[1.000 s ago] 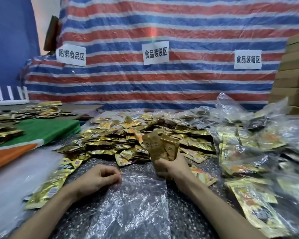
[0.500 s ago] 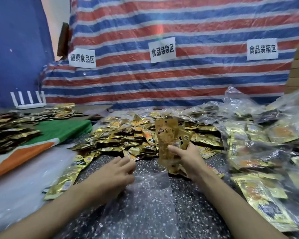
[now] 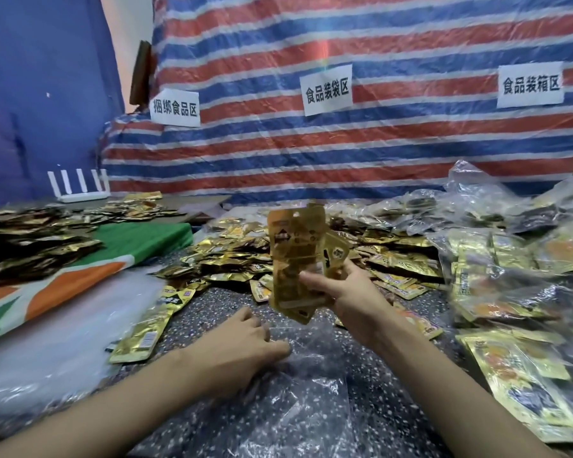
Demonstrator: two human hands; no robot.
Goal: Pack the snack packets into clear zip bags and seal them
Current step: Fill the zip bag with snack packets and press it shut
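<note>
My right hand (image 3: 346,292) grips a small bunch of gold snack packets (image 3: 295,256), held upright above the speckled table. Below it lies a clear zip bag (image 3: 298,401), flat on the table. My left hand (image 3: 242,352) rests on the bag's upper left edge with fingers curled at the bag's mouth; whether it pinches the plastic is unclear. A loose heap of gold packets (image 3: 245,256) covers the table behind my hands.
Filled clear bags of packets (image 3: 510,285) pile up at the right. Single gold packets (image 3: 146,328) lie left of the bag, beside a stack of clear plastic (image 3: 63,325) and a green-orange cloth (image 3: 80,269). A striped tarp (image 3: 344,143) with paper signs closes the back.
My right hand has lifted the bunch of packets higher and a little right. My left hand has slid forward onto the top of the zip bag. The camera has turned left.
</note>
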